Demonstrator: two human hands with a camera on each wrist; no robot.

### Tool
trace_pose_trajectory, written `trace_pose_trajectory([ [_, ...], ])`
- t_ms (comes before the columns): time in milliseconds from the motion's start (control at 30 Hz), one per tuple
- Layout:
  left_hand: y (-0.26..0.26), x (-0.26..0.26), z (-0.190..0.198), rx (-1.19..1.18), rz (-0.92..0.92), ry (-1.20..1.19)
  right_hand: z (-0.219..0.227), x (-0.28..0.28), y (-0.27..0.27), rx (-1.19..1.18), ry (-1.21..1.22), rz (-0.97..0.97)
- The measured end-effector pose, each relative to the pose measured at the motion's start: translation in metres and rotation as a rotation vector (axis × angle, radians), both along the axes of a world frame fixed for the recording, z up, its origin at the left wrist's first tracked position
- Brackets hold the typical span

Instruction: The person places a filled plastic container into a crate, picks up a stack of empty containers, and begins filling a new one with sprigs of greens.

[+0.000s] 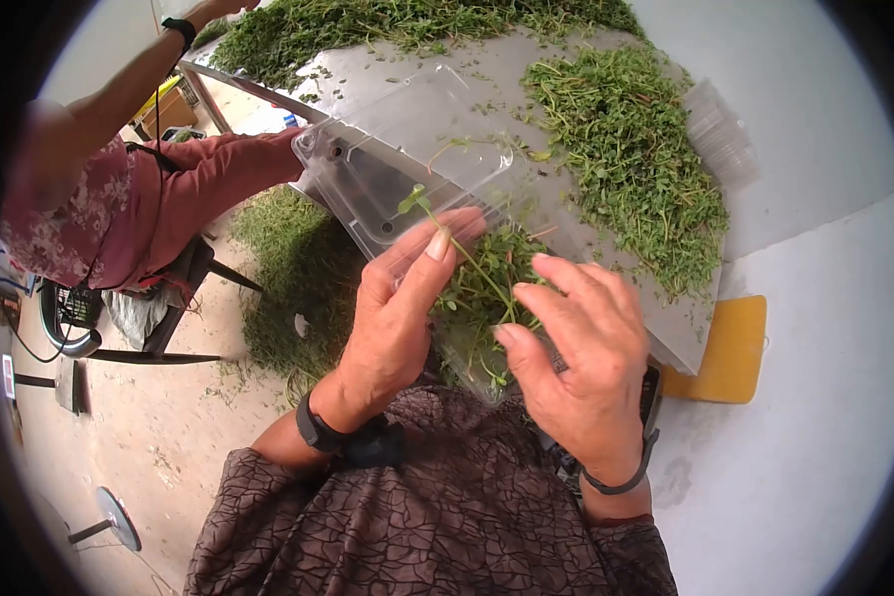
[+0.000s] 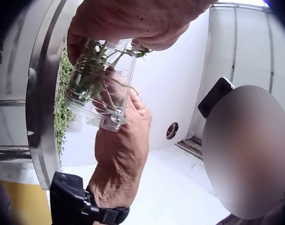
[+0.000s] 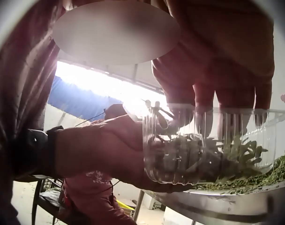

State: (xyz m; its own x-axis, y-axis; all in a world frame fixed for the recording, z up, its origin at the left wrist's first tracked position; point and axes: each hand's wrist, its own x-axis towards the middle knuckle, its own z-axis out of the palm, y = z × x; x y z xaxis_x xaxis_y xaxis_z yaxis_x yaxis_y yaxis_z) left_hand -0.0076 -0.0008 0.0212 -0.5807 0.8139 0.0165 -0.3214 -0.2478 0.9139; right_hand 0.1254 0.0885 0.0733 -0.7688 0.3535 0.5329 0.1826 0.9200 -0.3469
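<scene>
My left hand (image 1: 392,313) holds a clear plastic clamshell box (image 2: 81,104), its thumb lying over the near side. The box's transparent lid (image 1: 372,204) stands folded open beyond that hand. Leafy green sprigs (image 1: 492,278) fill the lower part of the box. One longer stem (image 1: 472,260) runs from beside the left thumb toward the right fingertips. My right hand (image 1: 591,363) is over the box, thumb and fingers spread apart among the greens. In the right wrist view its fingers (image 3: 231,101) reach down inside the box wall.
A metal table (image 1: 497,60) carries large heaps of greens (image 1: 626,149). Clear stacked boxes (image 1: 720,134) stand at its right edge, above a yellow stool (image 1: 720,353). Another person (image 1: 199,189) is at the left, near a black chair (image 1: 164,338). More greens (image 1: 293,278) lie on the floor.
</scene>
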Motion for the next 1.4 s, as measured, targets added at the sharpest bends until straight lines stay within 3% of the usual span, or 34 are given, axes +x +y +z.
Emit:
trace_pose_trajectory([
  [33,0.0,0.003,0.001,0.045,0.025,-0.06,-0.005,-0.004,0.0,0.027,-0.001,0.012],
  [133,0.002,0.003,-0.002,0.054,0.015,0.057,-0.017,-0.01,0.003,0.065,0.033,0.001],
  [267,-0.003,-0.001,0.005,-0.049,0.0,0.085,-0.015,-0.005,0.007,-0.002,0.201,-0.025],
  [367,0.001,-0.007,0.005,-0.075,0.034,0.172,-0.015,0.003,0.013,-0.249,0.46,-0.04],
  [467,0.008,-0.012,0.007,-0.074,0.045,0.177,-0.02,0.012,0.019,-0.35,0.519,-0.078],
  [533,0.015,-0.018,0.007,0.02,0.082,0.041,-0.02,0.018,0.022,-0.427,0.537,-0.099],
  [600,0.024,-0.027,0.01,-0.011,0.096,0.141,-0.026,0.023,0.029,-0.516,0.566,-0.135],
  [800,0.053,-0.061,0.015,0.016,0.19,0.054,-0.035,0.031,0.04,-0.709,0.545,-0.222],
  [833,0.054,-0.088,-0.017,-0.005,0.289,0.804,-0.037,0.032,0.041,-0.805,0.531,-0.242],
  [867,0.052,-0.097,-0.01,-0.006,0.287,0.806,-0.038,0.031,0.043,-0.808,0.534,-0.243],
  [933,0.052,-0.105,0.006,0.002,0.272,0.308,-0.039,0.029,0.049,-0.778,0.493,-0.284],
  [967,0.055,-0.107,0.009,0.142,0.32,-0.025,-0.039,0.028,0.051,-0.779,0.489,-0.284],
  [1000,0.056,-0.115,0.002,0.142,0.324,-0.03,-0.039,0.027,0.054,-0.78,0.487,-0.289],
  [1067,0.053,-0.135,-0.019,-0.041,0.554,0.943,-0.039,0.021,0.058,-0.778,0.476,-0.293],
  [1100,0.052,-0.139,-0.021,-0.074,0.57,1.051,-0.041,0.017,0.061,-0.711,0.484,-0.271],
  [1200,0.063,-0.145,-0.018,-0.093,0.544,0.876,-0.044,0.005,0.063,-0.643,0.493,-0.244],
  [1233,0.072,-0.139,-0.003,0.069,0.498,0.185,-0.043,0.001,0.064,-0.64,0.503,-0.237],
  [1400,0.096,-0.151,-0.003,-0.024,0.498,0.175,-0.049,-0.007,0.061,-0.702,0.446,-0.222],
])
